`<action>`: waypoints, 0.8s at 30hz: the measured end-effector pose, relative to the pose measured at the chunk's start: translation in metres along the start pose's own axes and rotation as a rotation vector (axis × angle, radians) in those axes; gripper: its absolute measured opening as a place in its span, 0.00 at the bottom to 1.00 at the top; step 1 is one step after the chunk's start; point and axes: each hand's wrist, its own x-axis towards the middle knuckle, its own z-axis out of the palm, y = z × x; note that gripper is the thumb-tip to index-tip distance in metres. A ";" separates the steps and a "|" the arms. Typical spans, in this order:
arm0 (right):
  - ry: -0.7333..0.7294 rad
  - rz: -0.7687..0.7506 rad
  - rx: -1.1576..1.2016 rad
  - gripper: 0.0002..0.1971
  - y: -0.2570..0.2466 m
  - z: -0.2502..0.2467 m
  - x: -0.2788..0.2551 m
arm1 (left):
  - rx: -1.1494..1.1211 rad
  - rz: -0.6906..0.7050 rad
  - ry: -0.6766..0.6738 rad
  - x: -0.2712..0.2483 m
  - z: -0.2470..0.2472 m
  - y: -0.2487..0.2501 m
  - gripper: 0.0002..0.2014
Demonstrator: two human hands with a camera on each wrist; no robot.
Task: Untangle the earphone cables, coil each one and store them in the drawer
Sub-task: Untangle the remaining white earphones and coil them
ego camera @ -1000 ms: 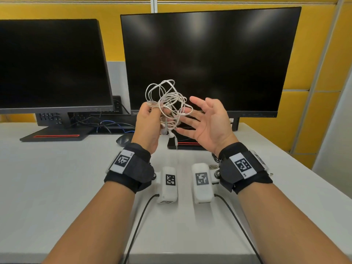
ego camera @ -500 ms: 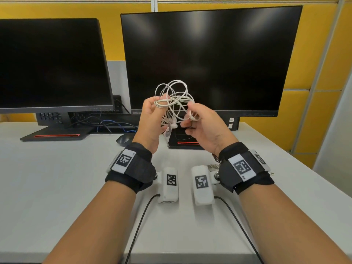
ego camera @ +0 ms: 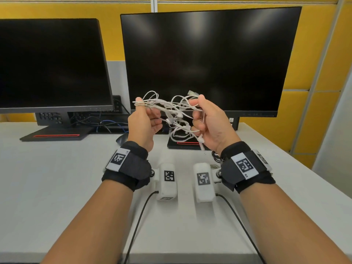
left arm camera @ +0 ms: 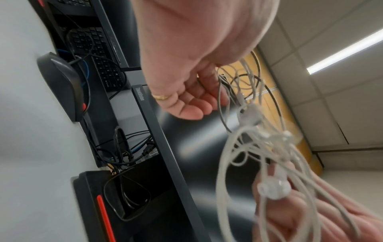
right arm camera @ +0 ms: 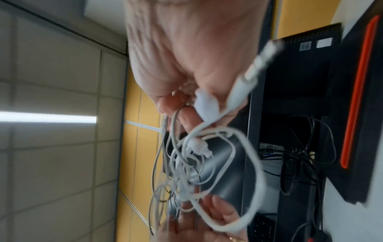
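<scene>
Earphone cables [ego camera: 174, 113] — white tangle, held in air above the table [ego camera: 57, 178], strung roughly sideways between both hands. Left hand [ego camera: 144, 124] pinches one side; right hand [ego camera: 211, 122] pinches the other — knot midway, equally near both.

Two hands are seen, the left hand [ego camera: 144, 123] and the right hand [ego camera: 211, 122], with one tangle of white earphone cables [ego camera: 171, 113] held between them; the number of cables in it cannot be told. At least three earbuds and one plug are made out in the tangle. Two black monitors [ego camera: 207, 60] are counted on the counter [ego camera: 47, 178] behind the tangle. One mouse [ego camera: 122, 139] is seen below the tangle, left of it. Two white tagged camera units [ego camera: 167, 181] are counted near the wrists, one per wrist. One ring [left arm camera: 160, 97] is worn on the left hand.
</scene>
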 end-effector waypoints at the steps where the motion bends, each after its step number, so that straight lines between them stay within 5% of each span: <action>1: 0.000 0.004 0.025 0.11 -0.001 0.000 -0.001 | -0.030 -0.011 -0.058 0.000 -0.002 0.000 0.31; 6: 0.056 0.021 0.114 0.13 -0.004 -0.002 0.002 | -0.180 -0.045 -0.269 0.000 -0.005 0.002 0.36; 13: 0.174 0.038 0.069 0.13 -0.004 -0.005 0.005 | -0.324 0.007 -0.255 -0.003 -0.005 0.007 0.27; 19: 0.132 0.119 -0.142 0.07 0.004 -0.004 0.009 | -0.151 0.112 -0.303 -0.012 0.000 0.007 0.20; 24: 0.128 0.186 -0.312 0.10 0.006 0.000 0.009 | -0.087 0.125 -0.262 -0.014 0.003 0.008 0.10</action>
